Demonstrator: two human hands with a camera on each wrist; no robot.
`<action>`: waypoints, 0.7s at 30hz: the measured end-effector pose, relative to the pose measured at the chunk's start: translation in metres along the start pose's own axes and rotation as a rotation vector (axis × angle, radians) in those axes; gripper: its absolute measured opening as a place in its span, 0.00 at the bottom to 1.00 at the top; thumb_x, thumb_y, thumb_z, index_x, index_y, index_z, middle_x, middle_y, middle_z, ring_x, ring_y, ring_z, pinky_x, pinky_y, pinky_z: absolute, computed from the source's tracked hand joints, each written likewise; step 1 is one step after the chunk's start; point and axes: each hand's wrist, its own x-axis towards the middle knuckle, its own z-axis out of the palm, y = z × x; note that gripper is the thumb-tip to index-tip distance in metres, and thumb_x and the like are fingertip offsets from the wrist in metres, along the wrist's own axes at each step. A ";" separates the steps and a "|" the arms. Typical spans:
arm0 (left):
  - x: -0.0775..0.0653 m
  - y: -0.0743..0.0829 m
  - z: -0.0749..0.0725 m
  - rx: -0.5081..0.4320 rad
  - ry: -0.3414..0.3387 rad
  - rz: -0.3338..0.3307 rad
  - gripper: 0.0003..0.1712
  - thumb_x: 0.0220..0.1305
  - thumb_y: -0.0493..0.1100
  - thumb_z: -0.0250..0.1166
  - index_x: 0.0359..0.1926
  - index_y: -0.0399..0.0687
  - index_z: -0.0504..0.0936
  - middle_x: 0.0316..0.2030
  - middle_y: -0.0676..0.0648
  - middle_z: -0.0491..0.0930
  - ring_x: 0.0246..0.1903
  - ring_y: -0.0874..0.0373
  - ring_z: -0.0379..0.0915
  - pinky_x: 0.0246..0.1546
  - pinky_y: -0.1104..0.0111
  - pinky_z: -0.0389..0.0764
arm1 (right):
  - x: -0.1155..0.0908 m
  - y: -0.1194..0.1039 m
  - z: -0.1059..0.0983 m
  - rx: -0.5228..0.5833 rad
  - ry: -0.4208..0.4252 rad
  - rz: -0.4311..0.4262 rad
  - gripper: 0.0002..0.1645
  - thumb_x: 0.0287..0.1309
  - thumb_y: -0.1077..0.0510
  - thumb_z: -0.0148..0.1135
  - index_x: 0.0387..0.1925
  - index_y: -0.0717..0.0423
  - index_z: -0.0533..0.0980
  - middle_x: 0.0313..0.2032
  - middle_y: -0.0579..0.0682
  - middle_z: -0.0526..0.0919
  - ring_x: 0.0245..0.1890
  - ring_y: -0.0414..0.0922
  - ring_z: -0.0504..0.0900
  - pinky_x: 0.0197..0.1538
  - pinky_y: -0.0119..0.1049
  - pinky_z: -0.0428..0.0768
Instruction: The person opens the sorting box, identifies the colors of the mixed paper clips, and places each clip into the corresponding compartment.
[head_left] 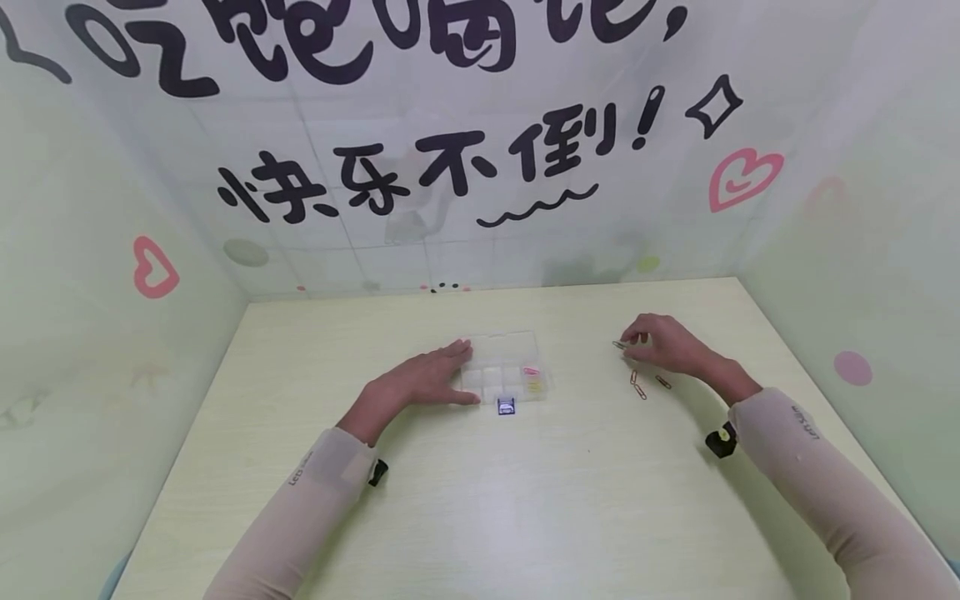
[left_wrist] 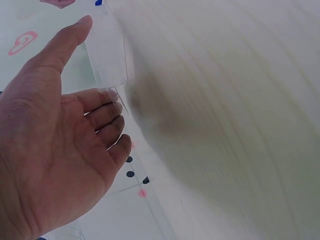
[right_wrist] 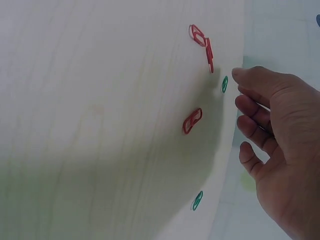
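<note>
A clear plastic compartment box (head_left: pixel 491 377) lies with its lid (head_left: pixel 504 344) folded back. Pink paper clips (head_left: pixel 531 372) and yellow paper clips (head_left: pixel 534 386) sit in its right-hand compartments. My left hand (head_left: pixel 431 375) rests at the box's left side, thumb extended near the front corner and fingertips touching the lid's edge. Above the table at right, my right hand (head_left: pixel 663 342) has loosely bent fingers, thumb and forefinger apart. A green paper clip (right_wrist: pixel 224 84) lies close by the thumb tip. Another green paper clip (right_wrist: pixel 198 200) lies beneath the hand, hidden in the head view.
Red paper clips (head_left: pixel 639 390) lie on the table (head_left: pixel 480 500), nearer me than the right hand; another red clip (head_left: pixel 663 382) is to their right. A blue-edged tag (head_left: pixel 506 406) is at the box's front. Printed walls (head_left: pixel 480 258) enclose the table's back and sides.
</note>
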 end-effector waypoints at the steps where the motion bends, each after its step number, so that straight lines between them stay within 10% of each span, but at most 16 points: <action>1: 0.000 0.000 0.000 -0.001 -0.001 -0.001 0.58 0.70 0.69 0.65 0.84 0.41 0.52 0.85 0.44 0.46 0.84 0.49 0.42 0.82 0.51 0.53 | 0.000 0.001 0.000 -0.001 0.000 0.004 0.11 0.58 0.67 0.75 0.44 0.65 0.87 0.37 0.51 0.87 0.39 0.48 0.82 0.43 0.43 0.80; 21: 0.000 0.001 0.001 0.002 0.001 -0.013 0.58 0.70 0.68 0.66 0.85 0.42 0.52 0.85 0.45 0.46 0.84 0.49 0.42 0.82 0.51 0.53 | 0.004 0.009 0.009 0.064 -0.012 0.045 0.06 0.63 0.68 0.72 0.42 0.65 0.86 0.36 0.52 0.87 0.35 0.43 0.79 0.40 0.36 0.79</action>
